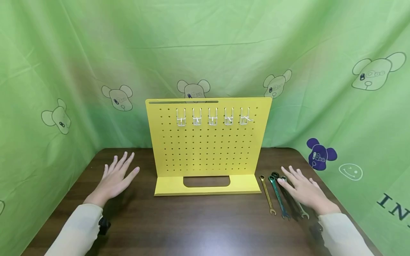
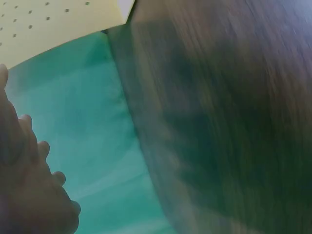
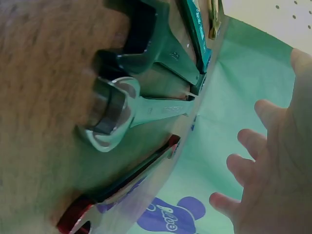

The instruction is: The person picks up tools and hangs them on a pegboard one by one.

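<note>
My left hand (image 1: 112, 179) is held with fingers spread above the left part of the table, holding nothing. On the right, my right hand (image 1: 304, 190) hovers with extended fingers over several combination wrenches and grips none of them. A gold wrench (image 1: 267, 195) lies leftmost, beside a teal wrench (image 1: 278, 195). Partly hidden by the right hand are a black wrench (image 1: 275, 174) and a silver wrench (image 1: 300, 208). The right wrist view also shows a red-ended wrench (image 3: 78, 214), hidden in the head view. Between the hands stands a yellow pegboard (image 1: 208, 153).
Several white wire hooks (image 1: 213, 117) hang in a row near the pegboard's top. Its flat base (image 1: 173, 185) rests on the dark wooden table (image 1: 192, 224). A green curtain (image 1: 224, 46) with bear-head prints surrounds the table's back and sides.
</note>
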`<action>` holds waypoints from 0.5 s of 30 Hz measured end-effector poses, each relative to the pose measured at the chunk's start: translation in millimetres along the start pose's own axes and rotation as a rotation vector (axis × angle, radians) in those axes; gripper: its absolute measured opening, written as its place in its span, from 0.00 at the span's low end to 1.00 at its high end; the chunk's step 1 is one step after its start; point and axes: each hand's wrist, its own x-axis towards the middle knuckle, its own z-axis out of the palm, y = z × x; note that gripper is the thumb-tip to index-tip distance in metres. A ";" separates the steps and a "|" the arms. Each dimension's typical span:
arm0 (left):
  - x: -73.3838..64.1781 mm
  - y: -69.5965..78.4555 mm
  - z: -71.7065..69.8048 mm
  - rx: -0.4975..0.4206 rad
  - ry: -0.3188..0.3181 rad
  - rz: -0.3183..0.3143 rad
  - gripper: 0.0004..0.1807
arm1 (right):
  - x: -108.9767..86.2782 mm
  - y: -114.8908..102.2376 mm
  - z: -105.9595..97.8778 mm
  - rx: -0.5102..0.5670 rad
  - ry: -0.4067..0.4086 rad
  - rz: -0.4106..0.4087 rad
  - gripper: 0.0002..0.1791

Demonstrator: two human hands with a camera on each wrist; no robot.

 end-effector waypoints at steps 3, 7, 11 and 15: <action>2.1 0.3 1.5 -0.094 -0.001 -0.007 0.41 | -1.2 2.3 1.8 0.023 -0.002 0.004 0.40; 6.2 0.3 4.7 -0.187 0.010 -0.004 0.41 | -2.0 4.8 3.2 0.068 -0.009 0.008 0.39; 9.8 2.9 5.7 -0.261 0.007 -0.001 0.40 | -2.0 5.5 3.6 0.109 -0.015 0.010 0.39; 14.9 6.8 5.0 -0.363 -0.023 -0.029 0.40 | -1.4 6.0 2.9 0.145 -0.021 0.001 0.38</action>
